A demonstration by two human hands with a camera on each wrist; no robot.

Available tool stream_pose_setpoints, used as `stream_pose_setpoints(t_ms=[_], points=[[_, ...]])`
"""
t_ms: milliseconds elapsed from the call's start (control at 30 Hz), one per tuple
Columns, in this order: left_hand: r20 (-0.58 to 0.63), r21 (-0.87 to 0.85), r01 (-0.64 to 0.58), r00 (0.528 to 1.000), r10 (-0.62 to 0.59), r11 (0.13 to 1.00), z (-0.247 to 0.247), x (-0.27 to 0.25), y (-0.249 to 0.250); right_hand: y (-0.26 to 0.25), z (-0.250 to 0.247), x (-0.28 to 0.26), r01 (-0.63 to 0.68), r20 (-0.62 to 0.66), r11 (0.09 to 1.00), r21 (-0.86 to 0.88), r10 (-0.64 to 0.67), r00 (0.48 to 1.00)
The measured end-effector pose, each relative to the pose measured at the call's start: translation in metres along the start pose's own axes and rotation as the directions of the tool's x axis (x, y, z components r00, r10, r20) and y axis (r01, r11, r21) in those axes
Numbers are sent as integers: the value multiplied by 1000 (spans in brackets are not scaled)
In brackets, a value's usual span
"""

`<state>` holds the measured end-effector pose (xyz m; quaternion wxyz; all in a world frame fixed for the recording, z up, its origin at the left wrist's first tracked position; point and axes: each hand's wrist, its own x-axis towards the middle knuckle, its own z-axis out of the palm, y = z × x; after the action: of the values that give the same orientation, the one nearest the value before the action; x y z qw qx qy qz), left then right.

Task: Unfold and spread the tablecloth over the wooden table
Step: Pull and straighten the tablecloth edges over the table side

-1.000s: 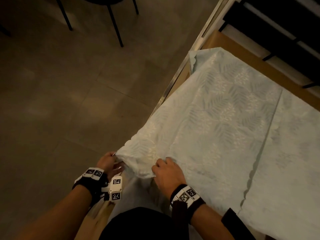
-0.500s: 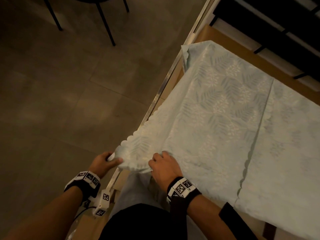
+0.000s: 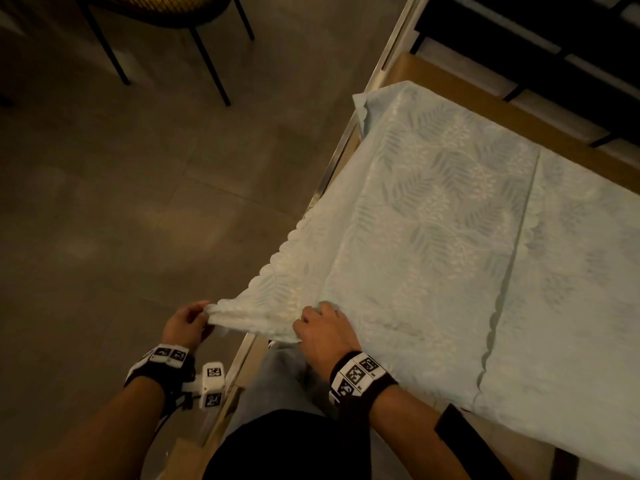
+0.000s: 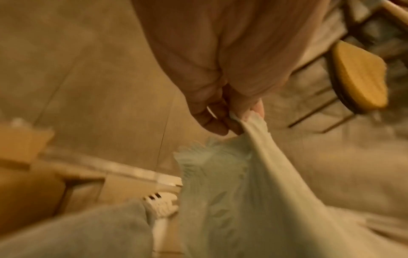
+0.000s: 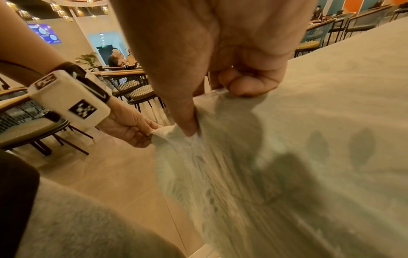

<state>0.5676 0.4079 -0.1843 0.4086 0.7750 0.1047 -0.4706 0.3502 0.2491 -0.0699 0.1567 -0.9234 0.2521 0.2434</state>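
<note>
A pale green tablecloth (image 3: 433,220) with a leaf pattern and scalloped edge lies over the wooden table (image 3: 485,102); part of it is still doubled over, with a fold edge running down the right. My left hand (image 3: 188,320) pinches the near corner of the cloth (image 4: 253,132) out past the table's left edge. My right hand (image 3: 322,327) grips the cloth (image 5: 220,139) just to the right of that corner, thumb and curled fingers bunching the fabric. The stretch of cloth between both hands hangs off the table corner.
Tiled floor (image 3: 121,202) spreads to the left. A chair with black metal legs (image 3: 207,60) stands at the top left. A metal strip (image 3: 341,154) runs along the table's left edge. Dark chair slats (image 3: 536,36) sit beyond the far side. Other tables and chairs (image 5: 130,85) stand behind.
My left hand has drawn the cloth corner further left, off the table's edge, so the scalloped hem now shows stretched out. The right hand keeps its grip nearly in place.
</note>
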Motion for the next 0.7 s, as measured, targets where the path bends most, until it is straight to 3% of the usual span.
stream_pose_setpoints(t_ms=[67,133,233,333,400,500,600,700], points=[[3,314,-145,988,151,938,-5,-1,2,1,0,-2,11,-36,1000,20,-10,999],[50,506,-223,972,230,833,-11,-8,6,2,2,-3,20,-50,999,28,-19,999],[126,560,-251,968,218,790,-25,-22,11,3,0,-3,29,-16,999,39,-28,999],[265,649,-266,957,116,712,-34,-32,16,4,1,-5,27,-27,998,60,-25,999],[293,699,-263,954,69,665,-34,-31,16,4,2,-6,32,-49,997,73,-28,998],[213,738,-252,967,139,626,-27,-25,15,6,1,-5,39,-54,997,66,-35,998],[65,715,-195,975,215,672,-14,-21,12,7,1,-3,44,-45,998,55,-42,998],[-74,670,-44,989,126,741,-8,-15,6,7,5,-3,53,-36,998,35,-52,998]])
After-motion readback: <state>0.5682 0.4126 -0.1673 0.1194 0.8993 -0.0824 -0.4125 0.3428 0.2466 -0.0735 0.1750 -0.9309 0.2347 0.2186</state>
